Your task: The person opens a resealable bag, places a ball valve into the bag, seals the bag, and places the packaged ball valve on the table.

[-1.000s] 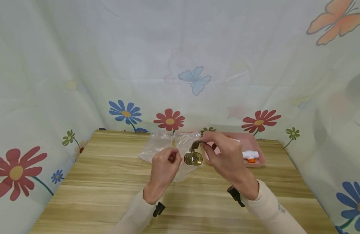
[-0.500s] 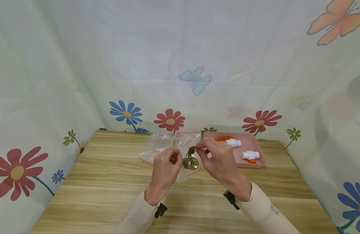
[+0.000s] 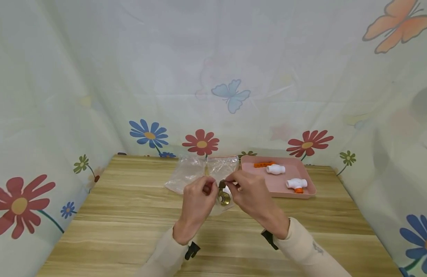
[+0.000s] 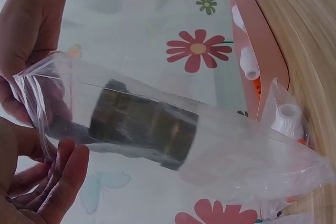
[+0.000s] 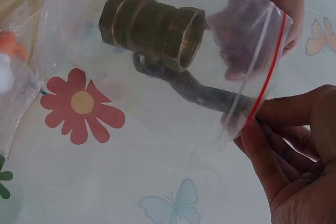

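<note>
A brass ball valve point(image 5: 152, 30) with a dark lever handle hangs inside a clear zip bag point(image 4: 236, 145) with a red strip along its mouth. My right hand point(image 3: 253, 196) pinches the end of the lever at the bag's mouth, as the right wrist view shows. With thumb and fingers, my left hand point(image 3: 196, 200) grips the bag's edge on the opposite side. In the left wrist view the valve's body point(image 4: 144, 124) shows through the plastic, below the opening. Both hands are held above the table, fingertips close together.
A pink tray point(image 3: 308, 184) at the back right holds white plastic valves point(image 3: 296, 184) and an orange handle point(image 3: 264, 164). Two clear bags lie behind the hands: one on the left point(image 3: 185, 173), one with a red strip point(image 3: 223, 165). A floral curtain point(image 3: 147, 77) surrounds the wooden table point(image 3: 130, 215).
My right hand has moved left and down with the valve, bringing it from the bag's mouth into the bag. The left hand stays almost still. More of the tray now shows.
</note>
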Motion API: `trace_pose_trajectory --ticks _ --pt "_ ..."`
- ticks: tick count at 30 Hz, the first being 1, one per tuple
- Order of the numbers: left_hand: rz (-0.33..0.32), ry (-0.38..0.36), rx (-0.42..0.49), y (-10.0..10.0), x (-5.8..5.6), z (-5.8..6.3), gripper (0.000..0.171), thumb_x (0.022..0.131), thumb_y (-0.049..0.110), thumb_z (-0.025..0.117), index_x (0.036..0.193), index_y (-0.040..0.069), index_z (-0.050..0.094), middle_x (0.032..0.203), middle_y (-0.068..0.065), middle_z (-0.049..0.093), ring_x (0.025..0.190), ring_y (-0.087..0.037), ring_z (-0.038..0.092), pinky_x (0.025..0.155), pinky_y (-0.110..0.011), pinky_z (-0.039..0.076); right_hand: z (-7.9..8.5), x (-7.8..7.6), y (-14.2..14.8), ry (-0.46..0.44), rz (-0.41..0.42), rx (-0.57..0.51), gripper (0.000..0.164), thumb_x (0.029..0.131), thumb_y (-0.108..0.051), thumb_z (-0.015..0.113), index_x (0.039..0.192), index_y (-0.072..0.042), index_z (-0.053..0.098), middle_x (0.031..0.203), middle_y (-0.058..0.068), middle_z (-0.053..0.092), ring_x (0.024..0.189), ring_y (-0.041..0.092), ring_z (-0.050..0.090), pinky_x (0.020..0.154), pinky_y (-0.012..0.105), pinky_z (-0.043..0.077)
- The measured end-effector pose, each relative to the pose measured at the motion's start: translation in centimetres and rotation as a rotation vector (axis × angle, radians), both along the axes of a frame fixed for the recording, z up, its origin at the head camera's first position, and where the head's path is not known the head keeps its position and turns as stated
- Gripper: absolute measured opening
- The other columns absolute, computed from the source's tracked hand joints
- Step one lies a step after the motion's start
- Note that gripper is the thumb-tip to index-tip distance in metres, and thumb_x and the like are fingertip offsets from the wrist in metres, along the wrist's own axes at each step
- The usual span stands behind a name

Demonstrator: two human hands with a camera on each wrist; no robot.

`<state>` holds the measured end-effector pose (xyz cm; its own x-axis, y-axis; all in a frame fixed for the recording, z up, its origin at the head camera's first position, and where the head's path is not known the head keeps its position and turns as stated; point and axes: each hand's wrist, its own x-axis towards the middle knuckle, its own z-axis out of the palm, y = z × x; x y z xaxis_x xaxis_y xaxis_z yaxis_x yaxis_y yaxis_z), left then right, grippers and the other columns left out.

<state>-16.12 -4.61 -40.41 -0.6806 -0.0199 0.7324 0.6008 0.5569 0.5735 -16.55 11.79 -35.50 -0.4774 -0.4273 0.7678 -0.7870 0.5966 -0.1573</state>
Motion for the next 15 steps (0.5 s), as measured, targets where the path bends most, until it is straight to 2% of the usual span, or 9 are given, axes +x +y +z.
trace_pose_trajectory --ticks 9,15 --pt "-0.008 -0.013 0.015 0.4 0.1 -0.2 0.007 0.083 -0.001 0.068 0.08 0.005 0.068 0.067 -0.003 0.068 0.055 -0.006 0.062 0.053 -0.012 0.048 -1.0 0.0 -0.7 -0.117 -0.082 0.057 0.013 0.076 0.003 0.079 0.078 -0.007 0.071 0.071 0.001 0.07 0.057 0.009 0.062 0.052 0.019 0.048" --pt "-0.001 -0.006 0.011 0.7 0.1 -0.2 0.008 0.082 -0.001 0.067 0.079 0.006 0.068 0.065 -0.001 0.067 0.054 -0.006 0.061 0.053 -0.013 0.048 -1.3 -0.4 -0.9 -0.166 -0.128 0.1 0.011 0.076 0.001 0.079 0.076 -0.009 0.073 0.069 0.0 0.072 0.057 0.011 0.064 0.054 0.022 0.049"
